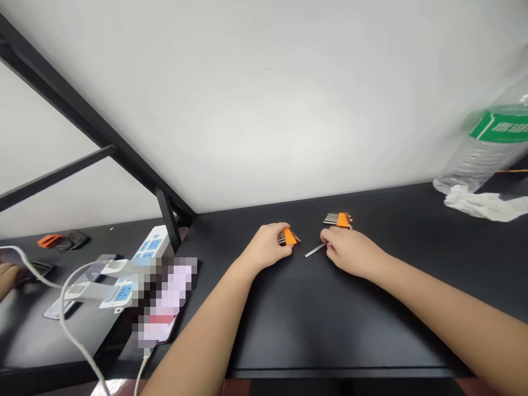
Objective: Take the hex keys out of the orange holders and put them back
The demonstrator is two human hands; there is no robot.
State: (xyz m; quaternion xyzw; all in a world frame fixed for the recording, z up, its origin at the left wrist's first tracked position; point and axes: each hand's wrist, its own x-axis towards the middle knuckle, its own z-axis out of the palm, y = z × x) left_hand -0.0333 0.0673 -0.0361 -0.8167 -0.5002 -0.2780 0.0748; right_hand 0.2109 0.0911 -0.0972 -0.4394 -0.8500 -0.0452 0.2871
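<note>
On the black table, my left hand (270, 245) is closed round an orange holder (290, 237) with several thin metal keys in it. My right hand (344, 247) pinches a single metal hex key (315, 250), its straight end pointing left toward the first holder without touching it. Just beyond my right hand lies a second orange holder (342, 219), with several metal keys sticking out to its left. The bent end of the key in my right hand is hidden by the fingers.
A white power strip (155, 240), a blurred-out phone (175, 297) and white cables (62, 308) are at the left. A large plastic bottle (478, 159) and white tissue (487, 205) stand at the right. Another person's hand (7, 278) shows at the left edge.
</note>
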